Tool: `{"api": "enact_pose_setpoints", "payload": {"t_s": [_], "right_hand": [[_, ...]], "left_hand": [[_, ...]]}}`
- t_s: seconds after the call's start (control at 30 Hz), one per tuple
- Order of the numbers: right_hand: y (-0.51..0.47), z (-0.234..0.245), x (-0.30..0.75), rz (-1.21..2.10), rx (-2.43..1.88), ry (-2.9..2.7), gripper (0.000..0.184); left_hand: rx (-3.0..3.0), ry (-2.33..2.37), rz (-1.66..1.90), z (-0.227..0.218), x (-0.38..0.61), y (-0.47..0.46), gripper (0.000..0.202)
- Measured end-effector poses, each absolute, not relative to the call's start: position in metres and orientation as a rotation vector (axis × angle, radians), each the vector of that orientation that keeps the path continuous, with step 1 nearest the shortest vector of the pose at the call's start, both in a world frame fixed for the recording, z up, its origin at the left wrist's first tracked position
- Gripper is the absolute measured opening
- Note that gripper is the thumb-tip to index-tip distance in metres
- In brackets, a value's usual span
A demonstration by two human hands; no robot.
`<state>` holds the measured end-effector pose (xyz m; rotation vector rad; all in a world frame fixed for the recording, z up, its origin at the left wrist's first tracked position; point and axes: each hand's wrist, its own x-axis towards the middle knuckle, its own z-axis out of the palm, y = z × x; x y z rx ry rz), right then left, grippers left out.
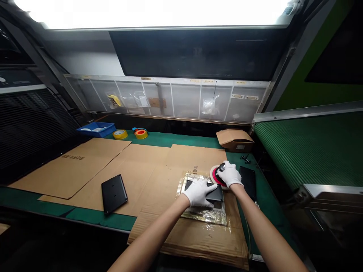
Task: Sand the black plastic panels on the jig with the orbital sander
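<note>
My left hand (199, 193), in a white glove, lies with fingers spread on a flat black panel (214, 195), pressing on it. Under the panel is a shiny, tape-covered rectangular fixture (204, 216) on the cardboard. My right hand (230, 174), also gloved, is wrapped round the black top of a polisher (216, 176) with a red band and a pale round pad. The polisher is at the panel's upper right corner; whether its pad touches the panel I cannot tell. Another black panel (114, 194) lies on the cardboard to the left.
Cardboard sheets (147, 162) cover much of the green bench. A black panel (247, 183) lies right of my right hand. Behind are a blue tray (98, 129), tape rolls (120, 134) and a cardboard box (235, 140). A green conveyor belt (314, 143) runs at the right.
</note>
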<state>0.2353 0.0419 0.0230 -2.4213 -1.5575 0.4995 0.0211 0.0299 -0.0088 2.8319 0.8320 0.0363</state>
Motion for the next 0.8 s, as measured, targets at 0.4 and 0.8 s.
{"api": "enact_pose_setpoints", "payload": {"t_s": [0.4, 0.8], "right_hand": [[0.055, 0.035, 0.244, 0.516, -2.406, -1.648, 0.046], [0.025, 0.053, 0.167, 0.471, -1.984, -2.346, 0.049]], "left_hand": [[2.714, 0.794, 0.333, -0.035, 0.008, 0.019, 0.094], [2.005, 0.983, 1.069, 0.030, 0.043, 0.050, 0.041]]}}
